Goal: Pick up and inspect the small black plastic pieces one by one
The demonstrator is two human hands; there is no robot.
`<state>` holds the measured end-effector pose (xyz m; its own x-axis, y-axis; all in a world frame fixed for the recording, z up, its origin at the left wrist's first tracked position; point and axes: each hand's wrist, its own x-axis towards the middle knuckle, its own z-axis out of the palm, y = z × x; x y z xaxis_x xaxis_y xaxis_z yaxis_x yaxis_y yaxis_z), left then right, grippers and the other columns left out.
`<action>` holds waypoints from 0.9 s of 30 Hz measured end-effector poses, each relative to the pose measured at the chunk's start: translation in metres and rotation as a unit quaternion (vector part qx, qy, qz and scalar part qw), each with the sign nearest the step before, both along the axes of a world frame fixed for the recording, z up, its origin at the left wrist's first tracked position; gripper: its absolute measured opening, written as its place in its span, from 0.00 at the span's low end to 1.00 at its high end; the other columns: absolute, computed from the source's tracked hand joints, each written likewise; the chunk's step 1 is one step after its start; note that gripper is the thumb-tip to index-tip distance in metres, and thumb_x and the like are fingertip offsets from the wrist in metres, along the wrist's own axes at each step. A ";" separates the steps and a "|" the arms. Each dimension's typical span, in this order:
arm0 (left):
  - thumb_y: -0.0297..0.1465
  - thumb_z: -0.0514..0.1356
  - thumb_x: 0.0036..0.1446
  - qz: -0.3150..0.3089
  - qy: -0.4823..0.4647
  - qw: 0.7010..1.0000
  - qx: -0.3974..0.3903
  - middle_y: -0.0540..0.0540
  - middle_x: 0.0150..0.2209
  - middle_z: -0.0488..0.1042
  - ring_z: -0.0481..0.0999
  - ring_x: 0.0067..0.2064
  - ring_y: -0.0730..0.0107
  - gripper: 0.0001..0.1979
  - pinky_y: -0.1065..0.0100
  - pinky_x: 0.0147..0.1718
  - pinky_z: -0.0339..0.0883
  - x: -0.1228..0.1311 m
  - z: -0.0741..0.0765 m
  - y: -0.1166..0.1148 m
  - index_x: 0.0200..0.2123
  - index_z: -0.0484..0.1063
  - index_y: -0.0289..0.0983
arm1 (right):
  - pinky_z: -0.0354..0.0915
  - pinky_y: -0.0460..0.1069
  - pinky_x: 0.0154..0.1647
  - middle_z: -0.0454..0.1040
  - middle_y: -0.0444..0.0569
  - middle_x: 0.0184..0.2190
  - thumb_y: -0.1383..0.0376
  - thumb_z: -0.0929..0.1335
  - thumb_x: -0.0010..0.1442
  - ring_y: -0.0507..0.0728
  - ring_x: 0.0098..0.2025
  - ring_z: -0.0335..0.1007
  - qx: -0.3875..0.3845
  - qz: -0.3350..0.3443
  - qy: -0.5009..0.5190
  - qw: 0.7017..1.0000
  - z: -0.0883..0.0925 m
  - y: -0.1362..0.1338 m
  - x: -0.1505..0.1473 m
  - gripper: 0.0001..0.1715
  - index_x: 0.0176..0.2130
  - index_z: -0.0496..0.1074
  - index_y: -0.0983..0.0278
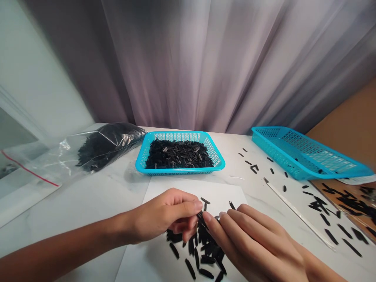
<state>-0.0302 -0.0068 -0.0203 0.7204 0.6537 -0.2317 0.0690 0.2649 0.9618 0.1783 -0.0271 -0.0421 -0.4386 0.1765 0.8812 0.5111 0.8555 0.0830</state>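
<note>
My left hand (164, 215) reaches in from the left, its fingers curled above a heap of small elongated black pieces (204, 250) on a white paper sheet (223, 197). My right hand (249, 243) comes in from the lower right. Its fingertips meet the left fingertips just above the heap, close to a black piece (200, 214). The fingers hide whether either hand grips that piece.
A turquoise plastic basket (179, 170) full of black pieces stands ahead, and a second one (308, 156) sits tilted at right. At left lies a clear zip bag (108, 147) of black pieces. A long white strip (296, 213) and scattered black pieces (326, 211) lie at right.
</note>
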 end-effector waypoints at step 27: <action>0.38 0.47 0.72 0.147 0.078 0.918 0.360 0.51 0.26 0.67 0.65 0.28 0.75 0.20 0.70 0.29 0.59 -0.006 -0.004 -0.012 0.29 0.66 0.36 | 0.48 0.46 0.20 0.65 0.40 0.20 0.57 0.77 0.54 0.47 0.21 0.51 -0.728 0.109 0.270 0.621 0.023 0.000 -0.011 0.11 0.29 0.80 0.62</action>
